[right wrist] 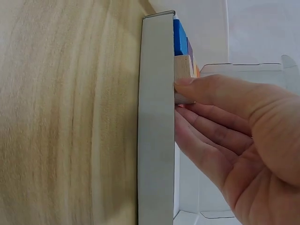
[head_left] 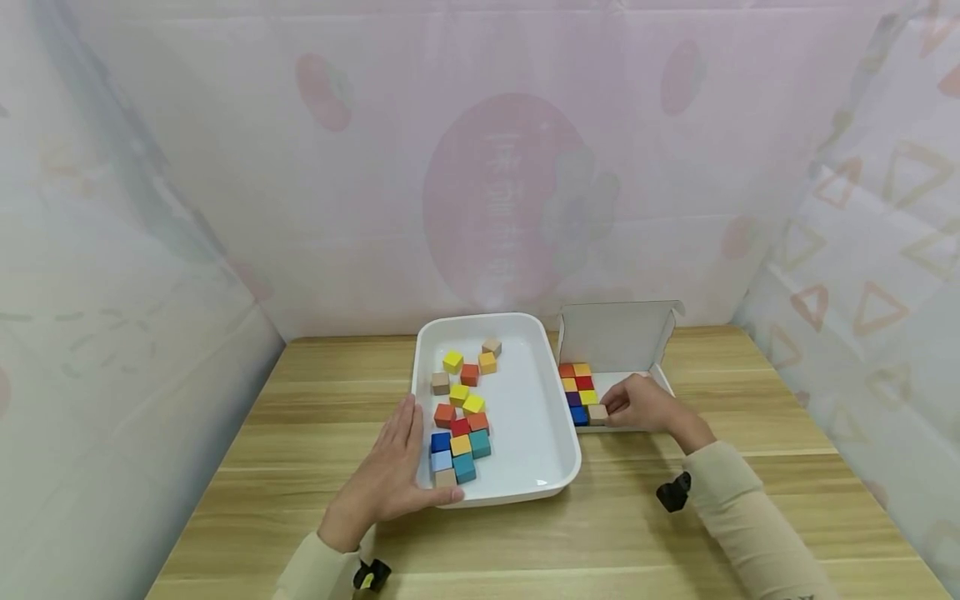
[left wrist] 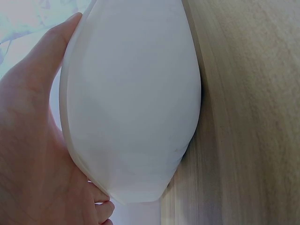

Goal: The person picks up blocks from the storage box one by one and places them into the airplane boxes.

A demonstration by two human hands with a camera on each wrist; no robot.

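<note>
Table: light wooden table (head_left: 300,433) bears everything.
Tray: white rectangular plastic tray (head_left: 551,417) of loose coloured cubes, centre; keep it steady.
Box: open white cardboard box (head_left: 622,337), right of the tray, cubes packed along its left side.
Left hand (head_left: 390,475): fingers straight, flat against the tray's near-left wall.
Right hand (head_left: 645,404): fingertips pinch the beige wooden cube (head_left: 597,412) at the box's near wall; seat it flush beside the blue cube (head_left: 578,414).

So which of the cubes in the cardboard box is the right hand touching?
The plain wooden cube at the box's near row, just right of the blue cube. It is the only unpainted one there, and the right hand's fingertips rest on it.
</note>
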